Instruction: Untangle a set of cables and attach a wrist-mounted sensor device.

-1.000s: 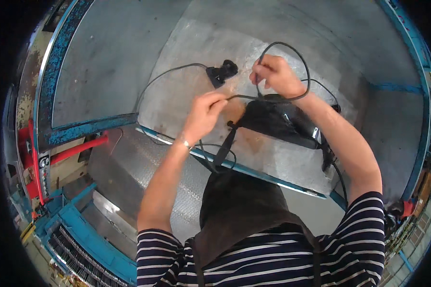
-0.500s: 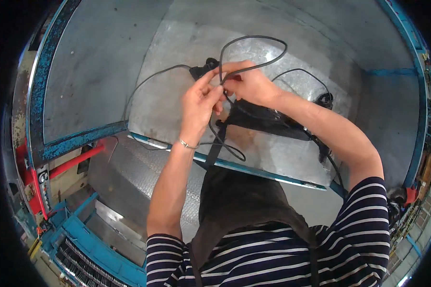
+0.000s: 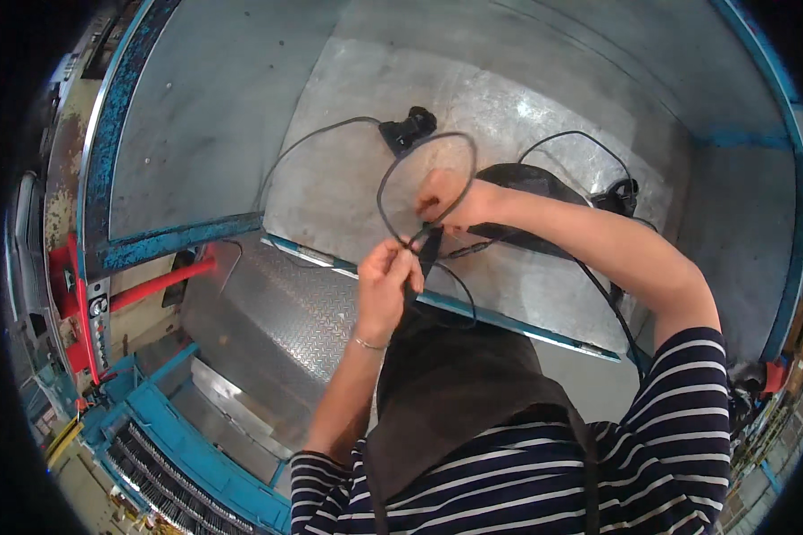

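Observation:
My left hand (image 3: pixel 388 283) pinches a thin dark cable (image 3: pixel 469 147) where it crosses itself, so a loop stands above the fingers. My right hand (image 3: pixel 459 201) is behind that loop with its fingers curled in; what they grip, if anything, is hidden. A black strap (image 3: pixel 428 254) hangs just below, beside the left fingertips. Under my right forearm lies a flat black piece (image 3: pixel 531 183), partly covered. A small black device (image 3: pixel 408 129) with a cable attached lies beyond the hands, and another black bundle (image 3: pixel 616 196) lies to the right.
The worn metal tabletop (image 3: pixel 330 178) has a blue front edge and grey panels (image 3: pixel 214 98) around it. A red bar (image 3: pixel 165 285) and a blue-framed machine part (image 3: pixel 178 446) stand at lower left, by a tread-plate floor (image 3: pixel 308 312). Loose cable hangs past the table's right front.
Both hands have come down closer to my body. The cable loop is rounder and lower, and my right hand has moved apart from the left, uncovering the black device.

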`<state>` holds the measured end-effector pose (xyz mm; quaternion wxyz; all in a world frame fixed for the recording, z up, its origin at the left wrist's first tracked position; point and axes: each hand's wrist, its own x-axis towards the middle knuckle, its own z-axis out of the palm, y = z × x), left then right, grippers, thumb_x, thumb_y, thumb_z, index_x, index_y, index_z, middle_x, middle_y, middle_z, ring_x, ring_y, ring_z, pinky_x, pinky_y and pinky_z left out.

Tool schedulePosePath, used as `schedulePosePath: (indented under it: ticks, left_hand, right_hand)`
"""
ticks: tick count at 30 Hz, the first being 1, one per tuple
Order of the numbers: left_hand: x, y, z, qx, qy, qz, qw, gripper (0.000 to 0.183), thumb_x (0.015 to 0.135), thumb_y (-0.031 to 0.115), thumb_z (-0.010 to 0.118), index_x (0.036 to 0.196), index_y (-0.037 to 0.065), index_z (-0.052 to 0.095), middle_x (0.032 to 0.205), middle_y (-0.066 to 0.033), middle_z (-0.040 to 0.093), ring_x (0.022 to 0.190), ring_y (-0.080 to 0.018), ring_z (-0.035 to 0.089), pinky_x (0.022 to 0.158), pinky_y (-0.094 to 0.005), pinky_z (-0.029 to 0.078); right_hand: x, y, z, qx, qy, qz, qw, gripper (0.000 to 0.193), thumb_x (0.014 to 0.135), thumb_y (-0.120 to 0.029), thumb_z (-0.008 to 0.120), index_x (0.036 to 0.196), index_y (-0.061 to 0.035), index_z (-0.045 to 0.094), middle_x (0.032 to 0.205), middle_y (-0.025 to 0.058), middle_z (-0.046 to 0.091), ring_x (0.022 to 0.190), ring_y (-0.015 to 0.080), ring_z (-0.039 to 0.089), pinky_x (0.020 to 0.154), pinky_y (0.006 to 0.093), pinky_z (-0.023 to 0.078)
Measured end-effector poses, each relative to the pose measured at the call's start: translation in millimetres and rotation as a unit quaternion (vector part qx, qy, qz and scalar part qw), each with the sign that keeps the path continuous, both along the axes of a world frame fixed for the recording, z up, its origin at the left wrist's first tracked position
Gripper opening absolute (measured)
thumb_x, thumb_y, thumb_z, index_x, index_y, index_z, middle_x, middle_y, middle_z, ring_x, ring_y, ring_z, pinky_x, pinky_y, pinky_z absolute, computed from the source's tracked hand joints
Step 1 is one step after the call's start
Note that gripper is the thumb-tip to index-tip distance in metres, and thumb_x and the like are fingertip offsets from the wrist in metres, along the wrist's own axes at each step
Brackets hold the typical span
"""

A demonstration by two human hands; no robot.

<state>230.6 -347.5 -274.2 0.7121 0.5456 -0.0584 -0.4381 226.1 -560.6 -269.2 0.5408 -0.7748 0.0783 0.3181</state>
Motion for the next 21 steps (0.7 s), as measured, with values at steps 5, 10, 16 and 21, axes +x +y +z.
schedulePosePath:
  ticks: [5,10,16,21]
  left_hand:
    - [-30,24,-26,0.008,0.002,0.065,0.998,0.009,0.096,0.009,0.047,0.098,0.003,0.052,0.064,-0.0046,0.052,0.054,-0.0132,0.05,0.052,-0.0251,0.042]
    - [-45,26,-32,0.042,-0.049,0.108,0.992,0.007,0.095,0.007,0.047,0.096,0.003,0.053,0.073,-0.0029,0.054,0.061,-0.01,0.051,0.058,-0.0233,0.041]
    - [-71,34,-53,0.027,0.01,0.131,0.991,0.006,0.095,0.004,0.045,0.097,0.001,0.05,0.077,-0.0043,0.053,0.058,-0.0091,0.049,0.051,-0.0232,0.041]
    - [-77,30,-52,0.037,0.014,0.143,0.989,0.019,0.095,0.002,0.042,0.114,0.001,0.044,0.089,-0.0061,0.051,0.055,-0.0074,0.046,0.046,-0.021,0.038]
  right_hand:
    - [21,32,-42,-0.305,-0.022,0.137,0.942,0.029,0.07,-0.028,0.072,0.076,0.0002,0.068,0.077,0.0176,0.067,0.071,0.0274,0.068,0.06,0.04,0.053]
    - [14,49,-64,-0.377,-0.093,0.14,0.911,0.028,0.067,-0.024,0.071,0.077,0.0014,0.067,0.076,0.0188,0.067,0.075,0.0322,0.067,0.061,0.0442,0.052]
    - [10,0,-84,-0.217,0.042,0.073,0.973,0.015,0.072,-0.014,0.066,0.084,-0.005,0.069,0.074,0.0088,0.067,0.07,0.0212,0.065,0.056,0.036,0.048]
    - [9,-2,-59,-0.056,0.173,-0.133,0.974,0.022,0.074,-0.002,0.059,0.095,-0.0038,0.068,0.066,0.0057,0.061,0.057,0.0126,0.054,0.04,0.0265,0.036]
